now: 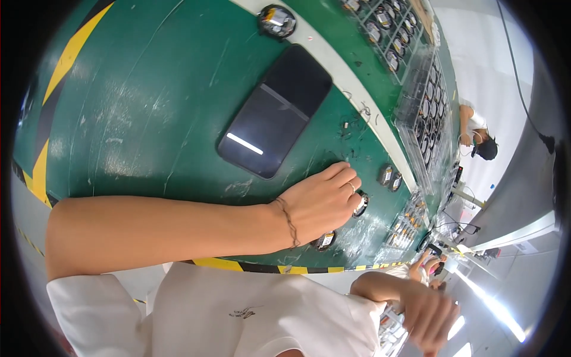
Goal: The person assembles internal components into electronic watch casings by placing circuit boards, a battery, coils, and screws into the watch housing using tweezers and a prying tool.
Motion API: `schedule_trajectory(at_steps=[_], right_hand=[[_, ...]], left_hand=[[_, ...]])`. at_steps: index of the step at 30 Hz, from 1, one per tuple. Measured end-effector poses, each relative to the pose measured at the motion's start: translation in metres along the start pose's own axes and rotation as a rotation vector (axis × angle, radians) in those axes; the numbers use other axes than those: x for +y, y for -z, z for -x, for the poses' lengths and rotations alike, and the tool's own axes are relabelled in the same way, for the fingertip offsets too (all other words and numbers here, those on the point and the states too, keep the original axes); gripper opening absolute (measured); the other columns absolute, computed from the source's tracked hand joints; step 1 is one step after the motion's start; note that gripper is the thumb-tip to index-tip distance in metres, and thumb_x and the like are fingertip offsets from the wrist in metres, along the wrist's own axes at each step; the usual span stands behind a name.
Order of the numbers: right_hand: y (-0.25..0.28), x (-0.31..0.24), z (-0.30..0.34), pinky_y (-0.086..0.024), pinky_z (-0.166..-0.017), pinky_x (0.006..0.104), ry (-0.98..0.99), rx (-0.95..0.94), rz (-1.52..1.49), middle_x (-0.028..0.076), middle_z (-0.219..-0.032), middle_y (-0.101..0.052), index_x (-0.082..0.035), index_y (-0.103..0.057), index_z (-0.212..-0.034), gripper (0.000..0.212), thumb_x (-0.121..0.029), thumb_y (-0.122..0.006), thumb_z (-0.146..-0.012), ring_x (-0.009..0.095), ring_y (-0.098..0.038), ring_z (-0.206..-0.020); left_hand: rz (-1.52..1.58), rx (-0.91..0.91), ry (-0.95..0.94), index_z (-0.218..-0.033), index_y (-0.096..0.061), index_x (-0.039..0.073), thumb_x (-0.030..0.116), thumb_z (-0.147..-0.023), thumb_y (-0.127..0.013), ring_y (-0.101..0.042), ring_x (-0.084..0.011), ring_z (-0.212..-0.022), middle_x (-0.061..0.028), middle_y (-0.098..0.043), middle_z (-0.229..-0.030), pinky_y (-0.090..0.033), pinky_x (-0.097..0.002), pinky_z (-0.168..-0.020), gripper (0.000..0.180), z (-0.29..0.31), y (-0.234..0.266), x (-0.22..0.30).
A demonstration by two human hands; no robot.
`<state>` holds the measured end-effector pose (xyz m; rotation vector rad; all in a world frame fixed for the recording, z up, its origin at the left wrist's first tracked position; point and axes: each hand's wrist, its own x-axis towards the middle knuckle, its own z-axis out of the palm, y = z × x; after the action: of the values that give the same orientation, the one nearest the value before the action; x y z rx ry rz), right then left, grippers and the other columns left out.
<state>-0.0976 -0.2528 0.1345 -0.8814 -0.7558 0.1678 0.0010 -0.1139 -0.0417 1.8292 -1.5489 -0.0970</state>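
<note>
My left hand [324, 199], with a ring and a dark cord bracelet, reaches across the green bench top [148, 119]. Its fingers are curled, and a small round electronic part [361, 204] shows at their edge, partly covered by the hand. The thumb and fingertips are hidden. Another round part [325, 240] lies below my wrist. Beyond the hand rests a dark rounded-rectangle device like a phone [267, 128], its glossy face reflecting a light. My right hand [429, 315] is raised off the bench at the lower right, its fingers bent and blurred; whether it holds anything is unclear.
Clear trays of round parts [428, 113] stand past a pale strip [333, 50], with a gridded tray [386, 30] farther up. Two dark parts [386, 175] and a smaller tray [407, 223] lie right. Yellow-black tape [217, 263] edges the bench. Another person [476, 131] works opposite.
</note>
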Motion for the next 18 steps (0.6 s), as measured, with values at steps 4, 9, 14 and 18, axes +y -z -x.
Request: schedule_trajectory(at_steps=[4, 9, 14, 18], right_hand=[[0.035, 0.014, 0.071, -0.039, -0.040, 0.0301, -0.301, 0.678, 0.535, -0.002, -0.056, -0.054, -0.008, -0.061, -0.079, 0.023, -0.016, -0.065, -0.101, 0.012, -0.052, -0.044], [0.057, 0.047, 0.077, -0.032, -0.050, 0.0242, -0.626, 0.970, 0.442, 0.009, -0.080, -0.073, 0.007, -0.071, -0.088, 0.025, -0.012, -0.062, -0.102, 0.004, -0.041, -0.055], [0.059, 0.048, 0.077, -0.020, -0.048, 0.0271, -0.648, 1.011, 0.385, -0.003, -0.053, -0.045, 0.015, -0.069, -0.106, 0.037, -0.020, -0.062, -0.102, 0.004, -0.031, -0.045], [0.061, 0.039, 0.077, -0.021, -0.045, 0.0242, -0.630, 0.895, 0.118, -0.005, -0.051, -0.044, 0.018, -0.051, -0.141, 0.062, -0.022, -0.065, -0.096, 0.003, -0.037, -0.043]], left_hand=[[0.520, 0.109, 0.036, -0.142, -0.052, 0.000, 0.024, -0.084, -0.084, -0.054, -0.0330, -0.128, -0.0138, -0.053, -0.140, -0.043, -0.0428, -0.114, 0.070, 0.004, 0.014, -0.006], [1.138, -0.003, 0.247, -0.138, -0.058, 0.000, 0.014, -0.089, -0.083, -0.066, -0.0267, -0.119, -0.0127, -0.065, -0.127, -0.052, -0.0403, -0.105, 0.057, -0.010, 0.030, -0.002], [1.301, -0.144, 0.504, -0.129, -0.063, -0.001, 0.006, -0.093, -0.080, -0.068, -0.0167, -0.107, -0.0084, -0.068, -0.120, -0.056, -0.0346, -0.099, 0.040, -0.016, 0.034, -0.001], [1.395, -0.147, 0.623, -0.119, -0.066, -0.001, 0.007, -0.097, -0.075, -0.069, -0.0138, -0.103, -0.0063, -0.070, -0.114, -0.057, -0.0304, -0.091, 0.025, -0.024, 0.032, 0.002]])
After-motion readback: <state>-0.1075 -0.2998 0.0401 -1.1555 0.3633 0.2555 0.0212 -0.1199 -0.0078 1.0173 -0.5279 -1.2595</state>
